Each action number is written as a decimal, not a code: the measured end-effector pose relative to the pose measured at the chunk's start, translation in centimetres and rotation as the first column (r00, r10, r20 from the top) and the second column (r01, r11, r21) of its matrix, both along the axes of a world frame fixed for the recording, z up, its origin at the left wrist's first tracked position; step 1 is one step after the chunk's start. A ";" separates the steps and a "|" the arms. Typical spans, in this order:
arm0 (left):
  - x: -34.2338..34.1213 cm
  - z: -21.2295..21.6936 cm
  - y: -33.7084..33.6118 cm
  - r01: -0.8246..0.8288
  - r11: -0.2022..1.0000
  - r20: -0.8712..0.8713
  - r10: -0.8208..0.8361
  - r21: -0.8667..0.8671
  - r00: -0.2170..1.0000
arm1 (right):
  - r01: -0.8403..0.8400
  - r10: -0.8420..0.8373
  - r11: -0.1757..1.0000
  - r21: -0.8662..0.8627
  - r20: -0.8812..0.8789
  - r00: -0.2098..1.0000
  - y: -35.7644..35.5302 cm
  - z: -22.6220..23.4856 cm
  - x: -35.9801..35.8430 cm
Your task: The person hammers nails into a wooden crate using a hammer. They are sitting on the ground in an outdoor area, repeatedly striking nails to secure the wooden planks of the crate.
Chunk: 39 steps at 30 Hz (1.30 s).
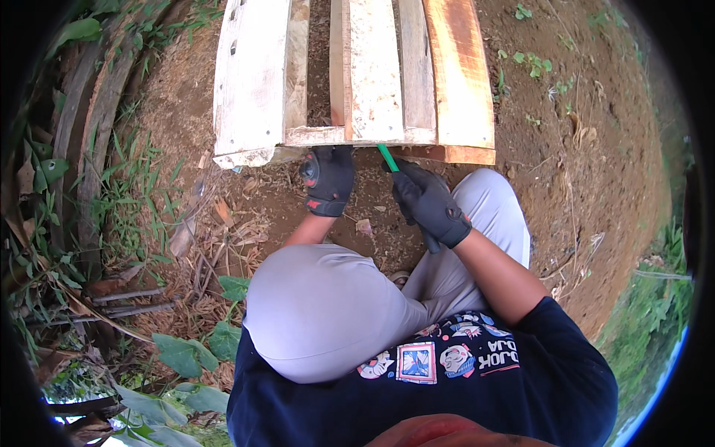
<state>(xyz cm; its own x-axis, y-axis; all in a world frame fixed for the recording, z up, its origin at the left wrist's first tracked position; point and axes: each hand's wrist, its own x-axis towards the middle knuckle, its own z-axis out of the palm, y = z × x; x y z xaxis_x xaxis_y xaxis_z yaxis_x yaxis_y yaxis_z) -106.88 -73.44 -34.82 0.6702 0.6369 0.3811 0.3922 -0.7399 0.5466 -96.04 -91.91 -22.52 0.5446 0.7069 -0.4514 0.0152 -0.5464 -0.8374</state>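
A wooden pallet (376, 74) of pale slats, with a browner slat at its right, stands before me. At its near edge, my left hand (328, 177) in a black and red glove reaches up to the end board. The fingers of that hand are hidden beneath the wood. My right hand (432, 205), in a dark glove, is closed around a tool with a green shaft (387, 158). The shaft's upper end meets the pallet edge, where the tool's head cannot be seen. A dark grip end sticks out below the right hand.
Bare brown soil (588, 171) slopes away at the right. On the left lie old weathered planks (100, 141), grass, dry leaves and sticks. Broad green leaves (186, 354) grow near my left side. My bent knees in grey trousers (320, 305) are close below the hands.
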 end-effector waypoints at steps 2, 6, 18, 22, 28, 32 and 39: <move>0.0 -0.1 0.2 0.015 0.998 0.028 -0.016 0.058 0.999 | -0.008 0.007 1.000 0.004 0.011 1.000 -0.1 -0.1 0.1; 0.1 0.0 0.1 0.017 0.991 0.091 -0.005 -0.129 0.996 | -0.017 0.017 1.000 0.000 -0.043 0.999 0.0 0.5 0.3; 0.2 1.4 -0.2 0.077 0.927 0.171 -0.015 -0.367 0.985 | 0.035 -0.046 0.994 -0.099 -0.109 0.993 0.1 0.9 0.6; 0.0 1.4 0.4 0.069 0.931 0.190 0.001 -0.359 0.982 | -0.012 0.009 0.999 -0.050 -0.061 0.998 0.3 0.5 0.6; 0.6 2.5 0.0 0.089 0.911 0.128 -0.040 -0.403 0.991 | 0.013 -0.020 0.999 -0.053 -0.139 0.990 0.2 0.8 0.3; 0.4 2.6 0.1 0.071 0.910 0.119 -0.024 -0.408 0.993 | -0.008 0.006 1.000 -0.019 -0.136 0.991 0.2 0.3 0.3; 0.4 2.2 0.1 0.102 0.916 0.165 -0.039 -0.388 0.985 | -0.019 0.016 1.000 -0.021 -0.115 0.993 0.1 0.3 0.4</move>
<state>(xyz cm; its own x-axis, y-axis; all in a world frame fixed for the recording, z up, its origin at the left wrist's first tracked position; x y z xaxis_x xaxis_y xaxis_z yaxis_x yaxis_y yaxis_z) -106.46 -73.32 -32.60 0.6733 0.7091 0.2092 0.2369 -0.4750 0.8475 -95.65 -91.79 -22.24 0.4758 0.7051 -0.5259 -0.0709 -0.5652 -0.8219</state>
